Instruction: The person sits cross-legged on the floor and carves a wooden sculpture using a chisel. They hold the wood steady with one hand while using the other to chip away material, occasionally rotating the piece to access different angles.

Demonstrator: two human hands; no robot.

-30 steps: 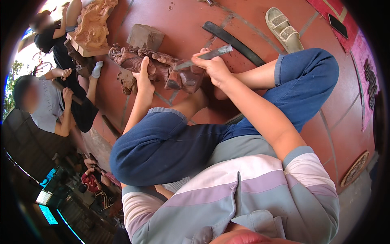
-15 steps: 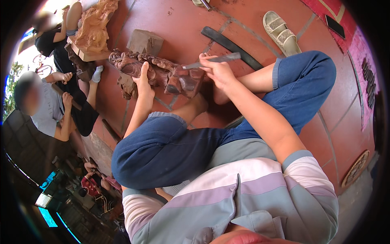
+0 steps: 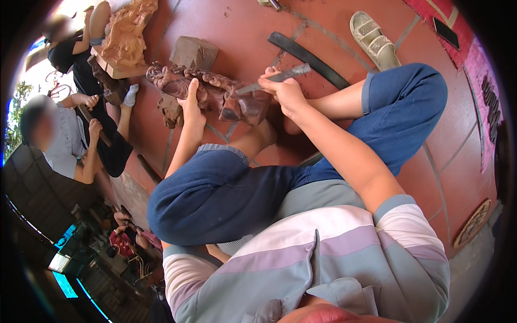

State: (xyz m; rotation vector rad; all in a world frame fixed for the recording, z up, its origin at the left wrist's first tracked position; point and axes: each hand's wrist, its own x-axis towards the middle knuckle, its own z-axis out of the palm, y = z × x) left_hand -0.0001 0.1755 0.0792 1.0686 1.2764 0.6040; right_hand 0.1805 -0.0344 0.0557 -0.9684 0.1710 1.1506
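A dark reddish-brown wood carving (image 3: 218, 97) with swirling relief lies across the floor just beyond my crossed legs. My left hand (image 3: 191, 110) is closed round its near side, the thumb laid up over the carved surface. My right hand (image 3: 288, 98) pinches a slim grey metal chisel (image 3: 293, 72) at the carving's right end. The chisel's tip meets or hovers just over the wood there; contact cannot be made out. Some of my right fingers are hidden behind the tool and palm.
Behind the carving stands a wooden block (image 3: 194, 53). A dark curved bar (image 3: 307, 59) and a sandal (image 3: 374, 40) lie beyond my right hand. A phone (image 3: 446, 33) rests on red cloth at far right. Two people work at left near a large pale carving (image 3: 129, 35).
The chisel has slid slightly left along the carving's right end and tilts more steeply, my right hand moving with it. My left hand keeps its grip.
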